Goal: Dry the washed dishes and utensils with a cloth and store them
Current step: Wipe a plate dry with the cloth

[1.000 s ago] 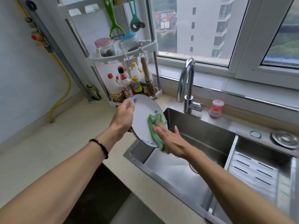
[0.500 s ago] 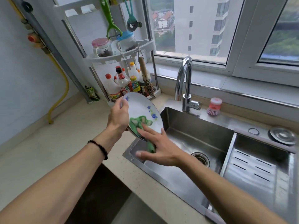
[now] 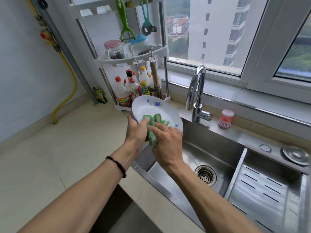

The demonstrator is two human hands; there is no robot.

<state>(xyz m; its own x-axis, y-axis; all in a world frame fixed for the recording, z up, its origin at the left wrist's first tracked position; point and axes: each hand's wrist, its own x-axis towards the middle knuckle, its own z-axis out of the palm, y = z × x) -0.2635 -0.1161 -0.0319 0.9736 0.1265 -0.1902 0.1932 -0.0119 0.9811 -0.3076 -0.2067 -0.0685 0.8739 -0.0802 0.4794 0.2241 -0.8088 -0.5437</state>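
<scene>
Left hand (image 3: 136, 130) is gripping the near-left rim of the white plate (image 3: 152, 109), having slid down from the rim's far edge where it was a second ago. Plate is tilting over the sink's (image 3: 217, 148) left corner. Right hand (image 3: 165, 140), now moved left across the plate, is pressing the green cloth (image 3: 152, 125) against its face, fingers curling around the cloth's near end.

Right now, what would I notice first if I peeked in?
First, the white plate held tilted over the sink, the left hand gripping its lower edge while the right hand presses a green cloth on it. Next, the shiny tap behind, and the window showing tall buildings.
</scene>
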